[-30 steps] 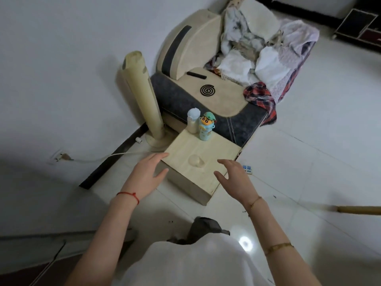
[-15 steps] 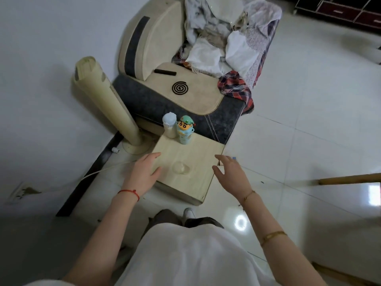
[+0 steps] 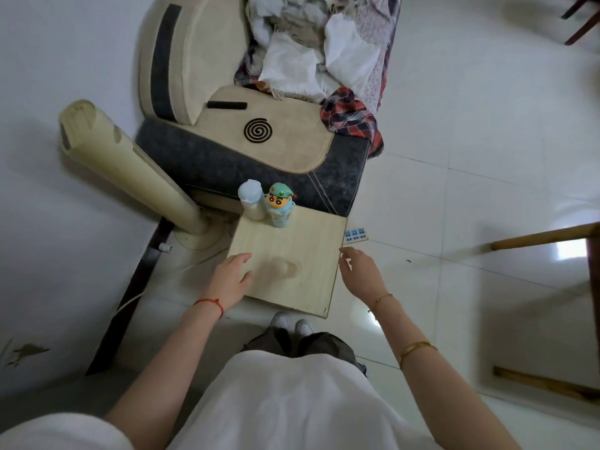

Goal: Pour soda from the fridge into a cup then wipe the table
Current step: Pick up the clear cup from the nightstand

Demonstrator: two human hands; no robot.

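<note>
Head view: cup (image 3: 283, 268) (clear) between left hand (image 3: 231, 277) and right hand (image 3: 361, 275).

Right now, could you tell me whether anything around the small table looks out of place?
Nothing on the table is spilled or tipped. Behind it, laundry is heaped on the chair, and a mosquito coil lies bare on its cushion.

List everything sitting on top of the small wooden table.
On the small wooden table: a clear cup near the middle, and at the far edge a white-lidded bottle beside a cartoon-figure bottle. The left hand covers the near-left corner, so anything beneath it is hidden.
</note>
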